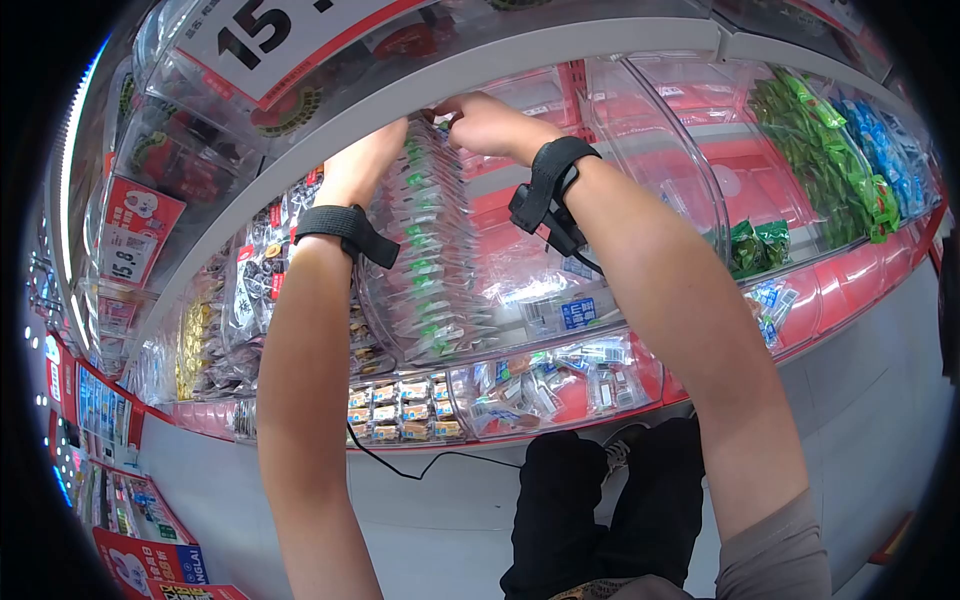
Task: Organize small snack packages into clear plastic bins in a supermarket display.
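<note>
A long row of clear packets with green marks (425, 240) stands on edge in a clear plastic bin (400, 358). At the far end of this row, my right hand (490, 125) has its fingers curled in over the packets. What they pinch is too small to make out. My left hand (372, 158) reaches in along the row's left side, under the curved shelf edge (300, 135), which hides its fingers. Black straps with small devices are around both wrists. Right of the row, a few loose clear packets with blue labels (577, 313) lie on the bin floor.
Dark-filled packets (255, 290) fill the bin on the left. Green packets (820, 160) and blue packets (875, 140) stand far right. Below is a lower tier with small wrapped snacks (405, 405) and loose clear bags (540, 385). A black cable (430, 462) hangs near my legs.
</note>
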{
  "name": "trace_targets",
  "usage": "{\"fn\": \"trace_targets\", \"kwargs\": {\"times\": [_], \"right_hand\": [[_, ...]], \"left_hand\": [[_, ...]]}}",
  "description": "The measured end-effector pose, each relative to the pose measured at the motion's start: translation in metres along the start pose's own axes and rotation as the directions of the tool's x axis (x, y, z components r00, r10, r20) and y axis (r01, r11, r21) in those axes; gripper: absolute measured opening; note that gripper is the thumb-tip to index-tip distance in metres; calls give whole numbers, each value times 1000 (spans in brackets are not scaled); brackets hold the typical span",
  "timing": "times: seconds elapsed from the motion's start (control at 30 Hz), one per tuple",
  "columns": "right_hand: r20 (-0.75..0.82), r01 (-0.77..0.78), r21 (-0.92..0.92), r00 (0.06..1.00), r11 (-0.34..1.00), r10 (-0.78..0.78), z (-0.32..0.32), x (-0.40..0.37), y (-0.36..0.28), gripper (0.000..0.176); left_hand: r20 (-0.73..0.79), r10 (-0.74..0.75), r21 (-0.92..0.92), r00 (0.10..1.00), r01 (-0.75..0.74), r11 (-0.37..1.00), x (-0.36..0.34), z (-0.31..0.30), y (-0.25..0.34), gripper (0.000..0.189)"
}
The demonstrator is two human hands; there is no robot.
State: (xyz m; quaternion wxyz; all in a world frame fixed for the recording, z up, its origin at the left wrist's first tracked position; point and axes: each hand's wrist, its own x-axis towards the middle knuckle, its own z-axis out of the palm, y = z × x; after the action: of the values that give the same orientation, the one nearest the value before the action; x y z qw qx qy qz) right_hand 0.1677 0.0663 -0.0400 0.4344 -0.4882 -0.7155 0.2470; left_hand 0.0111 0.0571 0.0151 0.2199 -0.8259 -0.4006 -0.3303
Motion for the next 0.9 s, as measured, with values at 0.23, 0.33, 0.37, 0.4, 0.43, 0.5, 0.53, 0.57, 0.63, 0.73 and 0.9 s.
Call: {"fn": "trace_targets", "kwargs": {"times": [0.23, 0.33, 0.37, 0.4, 0.43, 0.5, 0.53, 0.57, 0.63, 0.73, 0.9], "right_hand": [[33, -80, -193, 996, 978, 88, 6, -1, -2, 58], [69, -103, -177, 991, 979, 117, 8, -6, -5, 57], [92, -104, -149, 989, 983, 119, 7, -9, -7, 57], [104, -101, -140, 988, 985, 116, 6, -10, -6, 57], [117, -98, -130, 987, 987, 113, 6, -10, -5, 56], [142, -84, -124, 985, 989, 101, 7, -9, -3, 56], [153, -73, -127, 984, 989, 93, 7, -8, -2, 56], [164, -63, -130, 983, 990, 84, 8, -8, 0, 56], [172, -55, -154, 982, 987, 82, 7, -9, -1, 55], [246, -67, -213, 962, 975, 120, 7, -10, -3, 55], [245, -42, -385, 958, 922, 146, 21, -13, 1, 47]], "left_hand": [[20, -13, -50, 1000, 14, 999, -1, 2, -2, 28], [68, -8, -58, 998, 12, 998, 2, 6, -6, 29], [103, -24, -32, 994, 28, 999, 3, 7, -7, 29], [136, -40, -6, 990, 42, 999, 3, 6, -6, 30], [147, -48, -8, 988, 49, 999, 3, 6, -5, 30], [169, -63, -11, 984, 66, 998, 3, 7, -4, 30], [174, -61, -11, 983, 64, 998, 3, 7, -4, 30], [179, -59, -12, 982, 62, 998, 3, 6, -4, 30], [186, -43, -19, 982, 48, 999, 3, 7, -4, 30], [215, -34, -25, 976, 40, 999, 4, 4, 0, 30], [222, -4, -43, 975, 14, 999, 3, 5, 2, 34]]}}
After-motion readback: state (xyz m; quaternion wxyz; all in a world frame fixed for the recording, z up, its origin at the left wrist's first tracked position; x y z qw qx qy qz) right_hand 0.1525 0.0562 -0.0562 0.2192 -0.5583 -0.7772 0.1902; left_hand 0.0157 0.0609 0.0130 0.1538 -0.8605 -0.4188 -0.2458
